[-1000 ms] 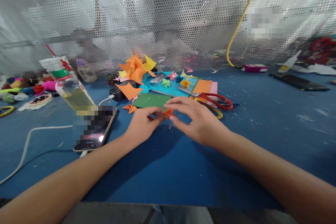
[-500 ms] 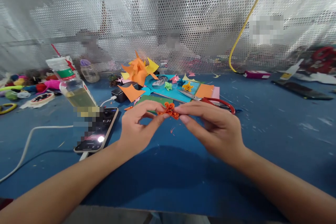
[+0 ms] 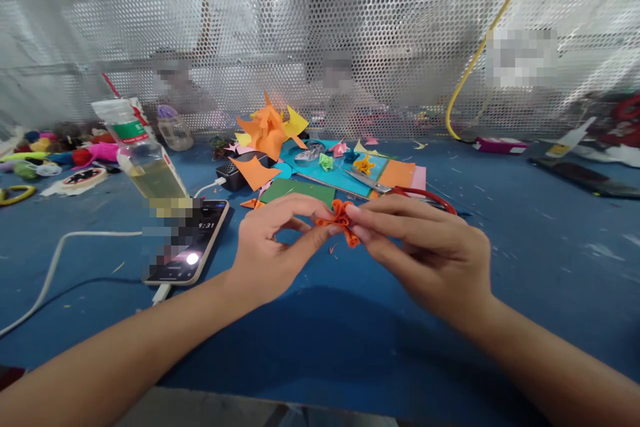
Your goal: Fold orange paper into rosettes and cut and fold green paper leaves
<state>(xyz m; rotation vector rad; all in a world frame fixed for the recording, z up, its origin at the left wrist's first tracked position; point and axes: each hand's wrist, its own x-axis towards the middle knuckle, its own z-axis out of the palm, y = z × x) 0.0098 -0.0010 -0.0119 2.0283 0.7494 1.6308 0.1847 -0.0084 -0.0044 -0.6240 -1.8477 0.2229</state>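
Note:
An orange paper flower (image 3: 341, 215) with curled petals is held above the table, between both hands. My left hand (image 3: 280, 247) pinches its left side with thumb and forefinger. From the right, my right hand (image 3: 430, 247) grips a petal between thumb and fingers. Just behind the hands lie red-handled scissors (image 3: 425, 196), partly hidden by my right hand. Beyond them, a small green paper flower (image 3: 326, 161), a yellow one (image 3: 365, 164) and a pink one (image 3: 339, 148) sit on blue paper (image 3: 320, 177).
A charging phone (image 3: 193, 247) lies left of my left hand, with a tilted bottle (image 3: 150, 160) behind it. Orange paper scraps (image 3: 267, 127) rest near a black box (image 3: 237, 177). At far right is a dark phone (image 3: 585, 175). A perforated metal screen (image 3: 390, 33) stands behind the table.
Both hands and the orange flower have shifted slightly right in view. The flower has turned, so one petal now points down toward the right. Both hands keep hold of it.

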